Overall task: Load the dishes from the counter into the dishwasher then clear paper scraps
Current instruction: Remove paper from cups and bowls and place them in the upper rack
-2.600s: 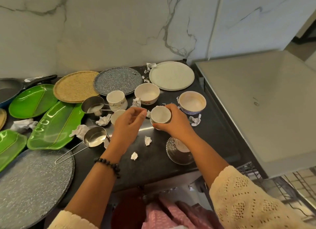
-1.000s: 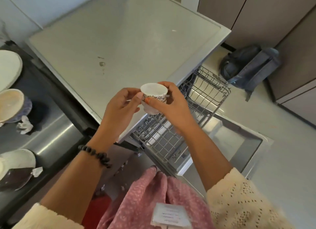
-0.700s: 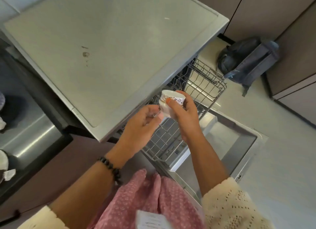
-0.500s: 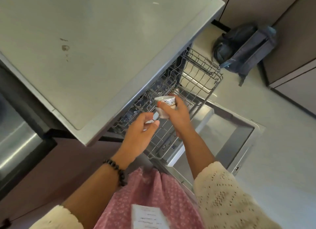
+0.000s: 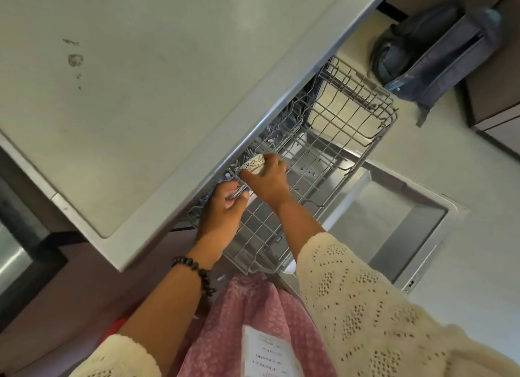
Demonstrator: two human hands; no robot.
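A: Cup (image 5: 254,163) sits tipped in your right hand (image 5: 267,183), low over the rack (image 5: 323,162), probably to drain.

B: And your left hand (image 5: 223,207)?

A: Pinching rack wires, likely steadying.

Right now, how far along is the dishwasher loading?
Done: the dishwasher's wire rack is pulled out above the open door. In hand: the right hand holds a small patterned cup tipped over the rack's far side; the left hand grips something thin and metallic, too blurred to name. Left: the visible rack looks otherwise bare. The counter is out of view.
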